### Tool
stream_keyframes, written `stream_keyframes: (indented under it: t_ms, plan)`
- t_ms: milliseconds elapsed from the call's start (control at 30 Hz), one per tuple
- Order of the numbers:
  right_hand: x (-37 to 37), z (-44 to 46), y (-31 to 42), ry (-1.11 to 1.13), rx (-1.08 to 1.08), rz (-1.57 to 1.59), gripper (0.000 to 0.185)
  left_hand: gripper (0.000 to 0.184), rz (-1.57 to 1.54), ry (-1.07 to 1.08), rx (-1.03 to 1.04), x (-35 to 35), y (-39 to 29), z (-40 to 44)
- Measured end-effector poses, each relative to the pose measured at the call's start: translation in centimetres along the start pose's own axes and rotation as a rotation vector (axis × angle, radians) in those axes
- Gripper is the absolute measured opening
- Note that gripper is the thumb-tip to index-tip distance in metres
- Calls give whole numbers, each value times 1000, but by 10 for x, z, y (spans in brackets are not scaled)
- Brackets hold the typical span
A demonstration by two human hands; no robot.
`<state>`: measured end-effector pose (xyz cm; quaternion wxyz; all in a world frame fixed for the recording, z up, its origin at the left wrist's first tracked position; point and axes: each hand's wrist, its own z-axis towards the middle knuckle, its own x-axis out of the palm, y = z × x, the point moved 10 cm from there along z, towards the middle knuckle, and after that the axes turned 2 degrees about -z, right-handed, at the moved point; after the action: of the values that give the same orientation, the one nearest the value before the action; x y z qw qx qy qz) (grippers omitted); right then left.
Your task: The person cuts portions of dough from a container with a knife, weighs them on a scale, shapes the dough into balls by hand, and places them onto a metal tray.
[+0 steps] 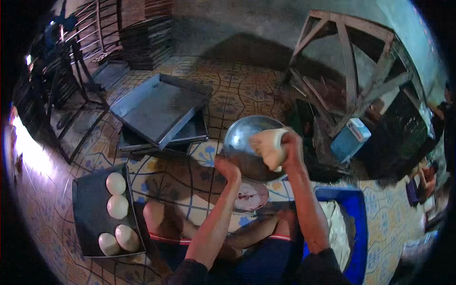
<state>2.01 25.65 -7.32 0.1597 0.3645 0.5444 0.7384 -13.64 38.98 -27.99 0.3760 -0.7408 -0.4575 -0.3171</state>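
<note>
Dough piece [268,146] right of frame centre, over metal bowl [239,137]; right hand [292,149] curled round its right end. Left hand [229,169] by bowl's lower-left rim; cannot tell finger opening or hold. Dough looks soft, stretchy, probably tacky; best gripped broadly, unpinched.

My left hand [228,167] and right hand [291,146] are bare, as are both forearms. Well behind them, near my elbows, dark cloth sleeves [324,269] begin. Between those sit dark navy fabric shorts [263,259], hems edged with narrow red-and-white stripes [172,240].
</note>
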Motion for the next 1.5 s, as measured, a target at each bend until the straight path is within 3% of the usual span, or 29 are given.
stream_keyframes:
  t_ms: [33, 100, 133, 200, 300, 367, 433, 467, 500, 533, 600, 633, 667, 700, 767, 800, 833, 900, 967, 1033, 1067, 1100, 1133, 1233, 1300, 1367, 1400, 1433, 1500]
  plan:
    - [-1, 0, 17, 3, 17, 185, 15, 24, -20, -3, 8, 2, -8, -6]
    - [8, -3, 67, 233, -89, 291, 21, 38, 1314, 434, 679, 67, -40, -54]
    - [22, -20, 90, 233, -91, 280, 21, 48, 1312, 574, 478, 36, -7, -3]
    - [42, -61, 138, 55, -185, 220, 26, 67, 807, 524, 212, 38, -47, -71]
    - [44, -95, 115, 344, -291, 120, 34, 81, 644, 586, 157, 33, -118, -175]
    - [68, -150, 69, 551, -174, 62, 42, 82, 358, 903, -336, 21, -94, -229]
    - [79, -191, -3, 632, 174, -94, 46, 79, 440, 598, -444, -58, -73, -194]
    - [57, -189, -10, 407, 145, -131, 54, 77, 345, 486, -554, -67, -72, -190]
    - [31, -188, -17, 182, 117, -178, 63, 76, 343, 390, -503, -75, -79, -195]
    - [14, -195, -44, 146, 307, -83, 88, 73, 431, 423, -382, -75, -92, -193]
    - [3, -215, -81, 192, 106, -478, 70, 72, 514, 446, -267, -73, -104, -197]
    - [-1, -232, -102, 183, 4, -647, 59, 73, 993, 489, -266, -73, -96, -203]
    - [-46, -239, -141, 17, 142, -746, 49, 74, 1473, 527, -253, -79, -89, -206]
    - [-41, -232, -129, 13, 143, -752, 49, 74, 1470, 530, -261, -91, -84, -194]
    - [-57, -241, -118, -433, 420, -272, 39, 73, 818, 811, -122, -91, -86, -171]
    - [-25, -240, -77, -443, 282, -316, 30, 70, 879, 735, 43, -96, -94, -161]
    - [-41, -250, -103, -443, 120, -507, 49, 70, 896, 754, 25, -111, -82, -156]
    - [-50, -249, -89, -401, 91, -538, 55, 59, 768, 771, 183, -125, -85, -153]
    - [-48, -237, -68, -239, 30, -616, 66, 43, 454, 287, -479, -170, -76, -143]
    - [-28, -224, -63, -44, -39, -687, 79, 42, 379, 243, -392, -140, -94, -169]
    - [-28, -233, -78, -13, -29, -692, 79, 41, 591, 433, -360, -134, -93, -170]
    - [-55, -260, -137, -136, 377, -205, 75, 39, 806, 621, -331, -132, -87, -177]
    - [-56, -295, -184, -280, 758, 303, 72, 43, 970, 594, -391, -111, -73, -201]
    - [-60, -272, -156, -402, 619, 133, 55, 42, 1093, 766, 55, -82, -85, -194]
    - [-45, -252, -114, -471, 458, 114, 42, 46, 982, 787, 35, -85, -98, -178]
    - [-29, -252, -104, -130, 144, -407, 43, 49, 789, 727, -176, -99, -91, -177]
    - [-22, -264, -126, -73, 351, -255, 41, 52, 572, 633, -357, -110, -85, -176]
    - [-29, -262, -125, -84, 352, -250, 41, 56, 355, 519, -530, -124, -78, -177]
    - [-27, -236, -85, -14, 78, -299, 35, 52, 562, 396, -293, -155, -96, -163]
